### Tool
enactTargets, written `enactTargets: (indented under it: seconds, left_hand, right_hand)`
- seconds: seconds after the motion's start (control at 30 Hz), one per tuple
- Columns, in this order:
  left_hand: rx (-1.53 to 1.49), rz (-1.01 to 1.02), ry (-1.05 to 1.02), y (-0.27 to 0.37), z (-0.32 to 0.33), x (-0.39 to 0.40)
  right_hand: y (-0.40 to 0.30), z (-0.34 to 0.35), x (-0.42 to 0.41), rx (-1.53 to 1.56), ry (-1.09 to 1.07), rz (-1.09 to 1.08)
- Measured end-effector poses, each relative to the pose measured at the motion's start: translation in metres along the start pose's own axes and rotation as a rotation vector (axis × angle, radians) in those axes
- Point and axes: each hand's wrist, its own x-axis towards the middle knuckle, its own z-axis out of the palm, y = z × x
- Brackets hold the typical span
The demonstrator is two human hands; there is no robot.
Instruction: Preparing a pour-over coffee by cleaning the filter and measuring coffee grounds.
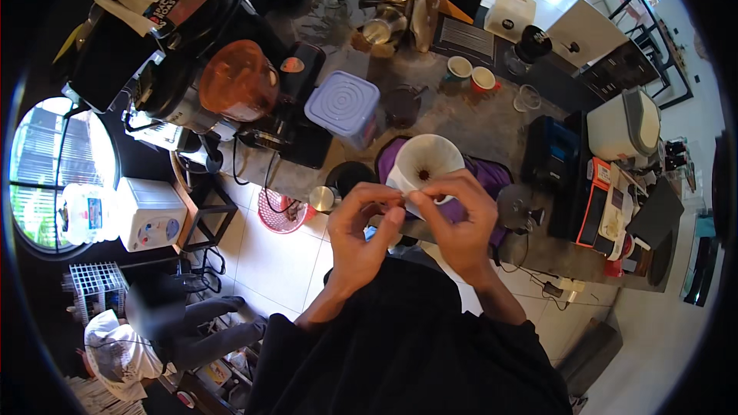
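Observation:
A white cone-shaped coffee dripper [431, 157], ribbed inside with a dark hole at its bottom, stands on the purple cloth [487, 176] at the counter's near edge. Just in front of it, a thin white piece that looks like a paper filter [398, 179] is pinched in my fingers. My left hand [363, 236] grips its left side with thumb and fingertips. On the other side, my right hand [461, 222] pinches it between thumb and forefinger. The hands overlap part of the paper and the dripper's front.
Left of the dripper are a lavender-lidded container [343, 101] and a coffee grinder with an orange hopper [239, 80]. A dark glass jug [403, 105] and two small cups [459, 67] sit behind. A dark kettle [513, 207] stands right. A person [127, 351] is at lower left.

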Motion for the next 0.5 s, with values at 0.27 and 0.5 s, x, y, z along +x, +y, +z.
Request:
enactTargets:
  seconds: [0.27, 0.5]
  left_hand:
    - [-0.101, -0.005, -0.045, -0.011, 0.014, 0.004]
    - [-0.293, -0.18, -0.161, -0.005, 0.006, 0.022]
  right_hand:
    - [0.003, -0.005, -0.022, -0.056, 0.078, -0.045]
    - [-0.004, 0.008, -0.031, -0.206, 0.206, -0.045]
